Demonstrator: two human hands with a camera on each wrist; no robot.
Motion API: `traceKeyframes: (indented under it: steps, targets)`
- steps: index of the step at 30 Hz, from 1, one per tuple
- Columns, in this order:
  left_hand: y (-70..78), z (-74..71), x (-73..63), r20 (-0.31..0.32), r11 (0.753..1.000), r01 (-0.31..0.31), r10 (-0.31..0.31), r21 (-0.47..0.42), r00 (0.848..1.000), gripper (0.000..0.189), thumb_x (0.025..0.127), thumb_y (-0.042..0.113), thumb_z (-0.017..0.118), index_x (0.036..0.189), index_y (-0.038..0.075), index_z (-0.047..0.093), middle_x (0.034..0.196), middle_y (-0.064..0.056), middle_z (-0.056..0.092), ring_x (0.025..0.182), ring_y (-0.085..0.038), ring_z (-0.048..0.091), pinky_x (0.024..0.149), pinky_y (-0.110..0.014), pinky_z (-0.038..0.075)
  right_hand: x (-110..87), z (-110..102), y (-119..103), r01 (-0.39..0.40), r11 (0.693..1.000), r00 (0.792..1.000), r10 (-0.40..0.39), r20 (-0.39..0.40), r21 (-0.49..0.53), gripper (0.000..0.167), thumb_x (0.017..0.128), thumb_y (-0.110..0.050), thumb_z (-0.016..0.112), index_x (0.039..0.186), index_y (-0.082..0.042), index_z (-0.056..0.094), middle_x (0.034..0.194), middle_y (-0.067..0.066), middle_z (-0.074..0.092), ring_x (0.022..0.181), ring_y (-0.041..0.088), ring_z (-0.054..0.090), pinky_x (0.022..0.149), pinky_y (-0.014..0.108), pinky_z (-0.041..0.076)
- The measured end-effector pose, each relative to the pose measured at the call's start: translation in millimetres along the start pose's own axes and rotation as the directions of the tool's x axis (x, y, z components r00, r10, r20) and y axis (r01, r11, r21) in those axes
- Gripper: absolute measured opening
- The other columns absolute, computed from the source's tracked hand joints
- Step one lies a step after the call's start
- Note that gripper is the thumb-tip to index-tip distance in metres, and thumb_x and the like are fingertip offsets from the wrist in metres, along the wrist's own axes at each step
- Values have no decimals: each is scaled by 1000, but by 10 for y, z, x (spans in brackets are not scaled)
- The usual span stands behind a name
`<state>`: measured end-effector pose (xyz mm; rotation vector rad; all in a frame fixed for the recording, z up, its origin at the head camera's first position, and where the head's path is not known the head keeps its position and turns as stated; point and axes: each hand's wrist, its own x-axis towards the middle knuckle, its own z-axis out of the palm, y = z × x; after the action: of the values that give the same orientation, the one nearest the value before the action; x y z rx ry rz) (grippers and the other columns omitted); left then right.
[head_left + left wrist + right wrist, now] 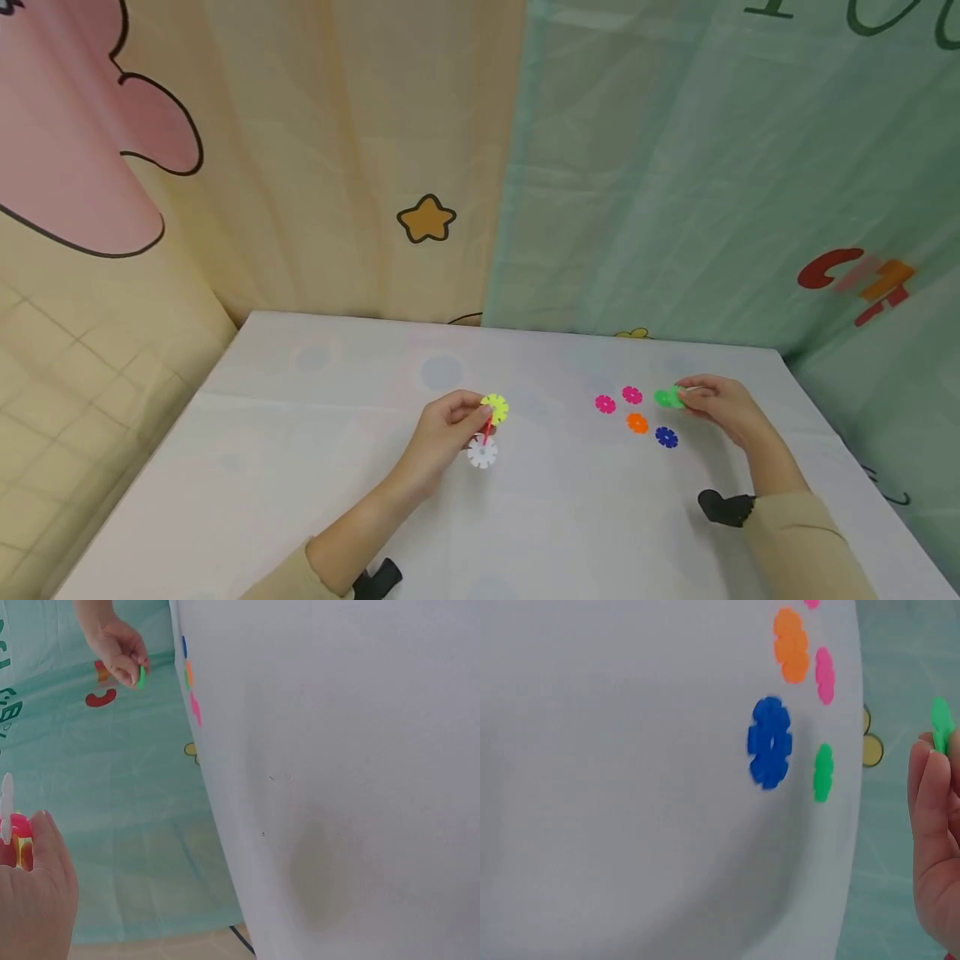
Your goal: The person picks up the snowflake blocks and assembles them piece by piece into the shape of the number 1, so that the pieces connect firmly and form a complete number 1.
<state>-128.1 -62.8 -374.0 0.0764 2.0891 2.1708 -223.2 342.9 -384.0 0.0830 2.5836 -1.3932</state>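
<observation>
My left hand [452, 427] grips a small assembly of notched plastic snowflake discs above the table. In it a yellow disc [496, 408] is at the top, a white disc [482, 452] is below, and a pink disc [21, 824], seen edge-on, joins them. Fingers hide part of this piece. Over at the right, my right hand [722, 404] pinches a green disc [940, 724] between thumb and fingers, lifted off the table. A second green disc [823, 773] lies on the tabletop beneath it. Nearby lie a blue disc [770, 742] and an orange disc [791, 646].
Two pink discs [632, 395] lie left of the green one on the white-covered table [300, 483]. Printed curtains [360, 167] hang behind the table's back edge. Each wrist wears a black strap or mount [725, 507].
</observation>
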Motion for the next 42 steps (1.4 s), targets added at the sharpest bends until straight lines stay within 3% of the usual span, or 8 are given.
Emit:
traceKeyframes:
  steps: [4,10,15,18,22,31,37,42]
  targets:
    - [12,13,21,18,1000,-9,9,-19,1000,26,90,15,62,108,-3,60,89,-8,66,75,-14,60,69,-23,50,10,96,-203,85,995,995,-87,43,46,51,95,-21,54,129,15,41,102,10,61,81,4,60,76,18,50]
    - [10,45,7,31,1000,10,-10,-2,999,26,91,18,61,109,-2,60,89,-7,65,75,-14,58,69,-22,49,-1,294,-461,127,981,980,-147,136,149,47,93,-18,58,120,18,44,92,2,66,82,10,64,79,24,51]
    - [13,83,4,35,1000,16,-15,-5,999,28,91,19,61,110,-1,60,90,-7,65,76,-13,58,69,-21,49,-36,439,-609,134,983,967,-157,202,122,40,91,-18,61,113,14,51,91,7,66,87,23,65,83,33,51]
    - [9,96,14,35,1000,17,-17,-9,999,28,91,19,61,111,-1,59,90,-7,66,76,-13,58,69,-21,49,-58,515,-679,138,986,962,-156,225,94,39,91,-20,62,111,12,54,89,6,65,88,27,64,82,33,51]
    - [-2,97,13,43,1000,28,-28,-7,999,28,91,18,61,110,-2,59,89,-6,66,75,-12,59,68,-21,48,-88,617,-758,143,985,958,-162,235,95,39,90,-22,63,109,12,56,88,6,65,89,30,63,80,30,52]
    - [8,135,19,66,999,36,-34,-20,997,26,91,17,61,109,-2,59,89,-7,67,75,-12,60,69,-22,48,-151,803,-978,188,974,942,-215,259,124,37,89,-25,64,105,8,59,82,7,64,77,29,59,76,37,51]
    - [12,158,16,88,999,44,-41,-26,995,27,91,18,61,110,-2,59,90,-7,67,75,-12,61,67,-21,48,-256,987,-1127,246,956,948,-271,168,159,29,88,-19,66,102,5,63,77,6,66,69,25,60,64,30,51]
    - [22,150,7,91,999,41,-38,-23,995,28,92,18,60,111,-2,58,92,-10,67,74,-12,61,66,-20,48,-327,1196,-1233,300,931,930,-334,156,207,26,88,-12,64,104,7,61,78,10,66,68,21,62,69,33,54]
